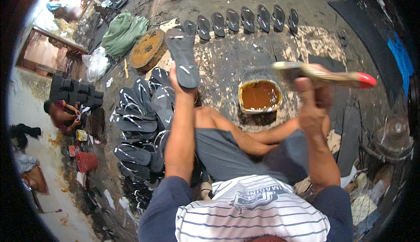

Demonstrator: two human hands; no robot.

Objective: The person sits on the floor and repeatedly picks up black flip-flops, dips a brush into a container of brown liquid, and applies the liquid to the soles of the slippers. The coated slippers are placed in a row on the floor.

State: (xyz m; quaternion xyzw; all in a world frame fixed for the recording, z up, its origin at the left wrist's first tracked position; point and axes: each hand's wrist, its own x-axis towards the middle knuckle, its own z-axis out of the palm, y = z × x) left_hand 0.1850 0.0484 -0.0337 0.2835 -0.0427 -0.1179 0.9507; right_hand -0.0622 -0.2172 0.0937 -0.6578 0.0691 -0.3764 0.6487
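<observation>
Raised at left centre, my left hand (181, 83) grips a black flip-flop sole (183, 56) around its heel end, with a broad flat face and small pale marks showing. My right hand (313, 95) is closed around a brush (337, 76) with a red-tipped handle; its bristle end is blurred and points left. Between my hands, on the board, sits a squarish tub (241, 96) of glossy amber-brown liquid. Beyond it, several black flip-flops (247, 19) stand in a curved row along the board's far edge.
A heap of black flip-flops (135, 124) lies left of my knee. Past it are a round wooden block (148, 48), a green cloth bundle (124, 33) and a red basket (86, 161). Another person (64, 115) sits far left. A metal fan (393, 137) stands at right.
</observation>
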